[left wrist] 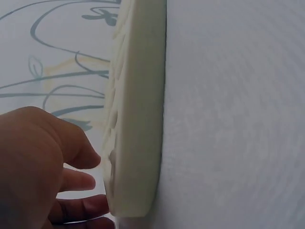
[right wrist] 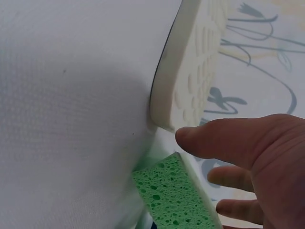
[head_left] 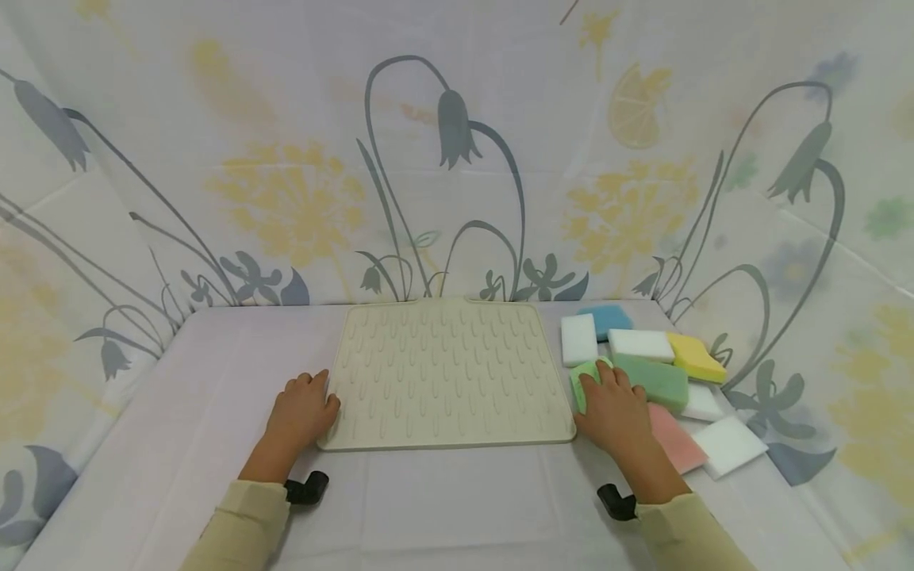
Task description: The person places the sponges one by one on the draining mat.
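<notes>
A cream rectangular mat (head_left: 450,377) with rows of raised oval bumps lies flat on the table. My left hand (head_left: 300,412) is at its left edge, fingers loosely bent; in the left wrist view the fingertips (left wrist: 90,160) are beside the mat's rim (left wrist: 140,119). At the mat's right edge, my right hand (head_left: 617,416) is over a light green sponge (head_left: 580,383), with its thumb near the mat's front corner. The right wrist view shows this porous sponge (right wrist: 174,193) below the spread thumb and fingers, none curled round it. Whether the fingertips touch it is hard to tell.
Right of the mat lies a loose pile: a larger green sponge (head_left: 660,385), a blue sponge (head_left: 607,321), a yellow sponge (head_left: 693,357), a pink piece (head_left: 674,444) and several white pads (head_left: 730,446). A flower-patterned cloth (head_left: 457,159) hangs behind the table.
</notes>
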Tool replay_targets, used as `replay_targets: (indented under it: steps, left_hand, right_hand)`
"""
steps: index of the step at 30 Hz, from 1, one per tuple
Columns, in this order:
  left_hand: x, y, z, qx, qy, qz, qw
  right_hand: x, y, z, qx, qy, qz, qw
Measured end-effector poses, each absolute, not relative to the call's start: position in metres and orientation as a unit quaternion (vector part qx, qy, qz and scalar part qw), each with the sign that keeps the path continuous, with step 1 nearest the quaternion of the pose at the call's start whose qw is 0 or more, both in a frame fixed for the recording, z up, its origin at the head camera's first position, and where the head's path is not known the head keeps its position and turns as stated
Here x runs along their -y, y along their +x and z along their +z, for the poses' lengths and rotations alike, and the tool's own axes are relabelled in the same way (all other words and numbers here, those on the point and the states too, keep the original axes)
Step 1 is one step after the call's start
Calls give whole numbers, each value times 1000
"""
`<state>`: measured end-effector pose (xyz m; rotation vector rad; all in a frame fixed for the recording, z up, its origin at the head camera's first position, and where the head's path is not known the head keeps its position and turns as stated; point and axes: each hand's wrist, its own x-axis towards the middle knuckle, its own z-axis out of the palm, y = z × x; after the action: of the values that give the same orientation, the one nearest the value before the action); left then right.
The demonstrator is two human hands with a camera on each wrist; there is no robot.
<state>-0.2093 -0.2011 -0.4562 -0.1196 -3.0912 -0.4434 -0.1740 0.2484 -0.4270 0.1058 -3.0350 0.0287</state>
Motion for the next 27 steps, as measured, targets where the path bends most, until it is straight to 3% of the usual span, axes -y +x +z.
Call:
replay_targets:
  steps: [19,27]
  left_hand:
    - [202,-212,-457,975,-6,-214,-52]
    - [200,-212,-453,974,14,-221,-38]
  right_hand:
    - [-248,-177,-426,998,25,49,37]
    - [-247,-177,-418,997,12,71,10]
